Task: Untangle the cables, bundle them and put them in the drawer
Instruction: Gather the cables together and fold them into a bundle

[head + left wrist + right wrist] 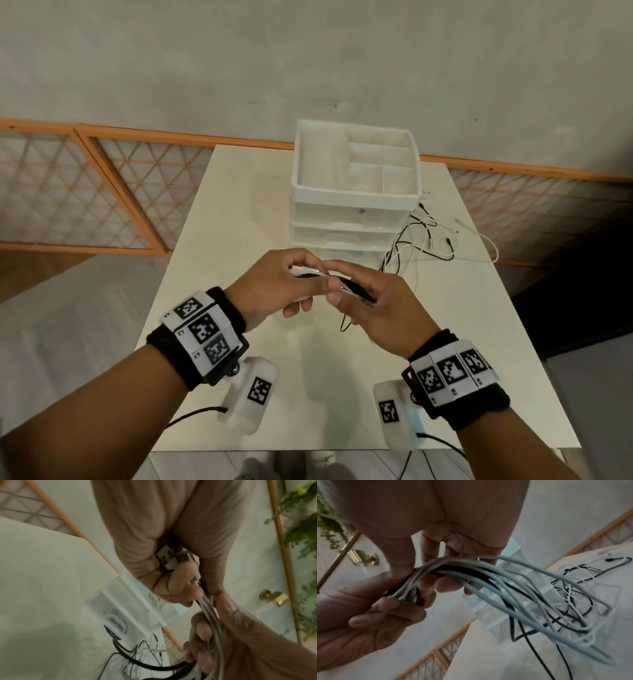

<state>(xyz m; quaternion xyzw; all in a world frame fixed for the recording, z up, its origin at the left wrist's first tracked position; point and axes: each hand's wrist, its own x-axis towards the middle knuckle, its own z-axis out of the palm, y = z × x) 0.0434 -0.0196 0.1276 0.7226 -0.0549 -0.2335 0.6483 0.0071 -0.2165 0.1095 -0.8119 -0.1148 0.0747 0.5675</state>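
Both hands meet above the middle of the white table. Between them is a bundle of white and black cables, folded into several loops. My left hand grips one end of the bundle, with a USB plug tucked in its palm. My right hand curls its fingers round the other part of the bundle, whose loops fan out past the fingers. A loose tangle of thin black and white cables lies on the table to the right of the translucent drawer unit. Its drawers look pushed in.
An open white tray with compartments tops the drawer unit. One black cable hangs from the hands to the table. An orange-framed lattice screen runs along the wall behind. A plant and a brass door knob are off to one side.
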